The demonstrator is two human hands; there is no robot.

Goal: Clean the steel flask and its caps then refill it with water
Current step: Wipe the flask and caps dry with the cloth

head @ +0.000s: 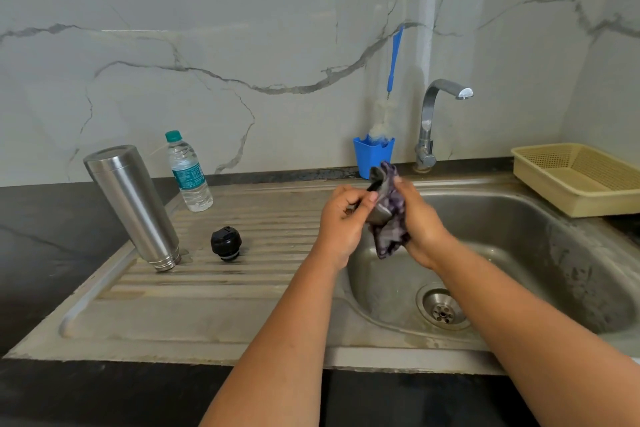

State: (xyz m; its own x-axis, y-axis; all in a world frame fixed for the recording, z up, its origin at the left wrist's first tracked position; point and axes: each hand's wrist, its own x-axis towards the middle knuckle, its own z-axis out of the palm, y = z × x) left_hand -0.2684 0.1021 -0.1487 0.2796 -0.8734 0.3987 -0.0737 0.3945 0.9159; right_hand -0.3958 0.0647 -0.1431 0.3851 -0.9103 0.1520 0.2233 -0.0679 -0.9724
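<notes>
Over the sink basin (554,239), both hands are working at the near-left rim of the bowl, and the step in hand looks like wiping one of the caps: the steel flask (133,204) stands well off to the left of the hands, upside down and tilted on the ribbed drainboard (263,253), apparently already washed and draining. Between the flask and the hands, nearer the flask, sits the black stopper cap (225,243), apart from both. Behind the flask is a plastic water bottle (188,172), the likely source for the refill. Back to the hands: the right hand (420,222) has its fingers curled round a dark purple cloth (391,218), bunched against the palm, while the left hand (343,222) pinches the steel outer cap (380,210), thumb pressing across its edge; the cap is mostly hidden by cloth and fingers, so its exact orientation I cannot tell. Cap and cloth touch, squeezed between the two hands. Next, I judge, the cap needs turning inside the cloth, then setting down on the drainboard to the left, and the black stopper taken up. The tap (446,90) stands behind the right hand, with no water visibly running.
</notes>
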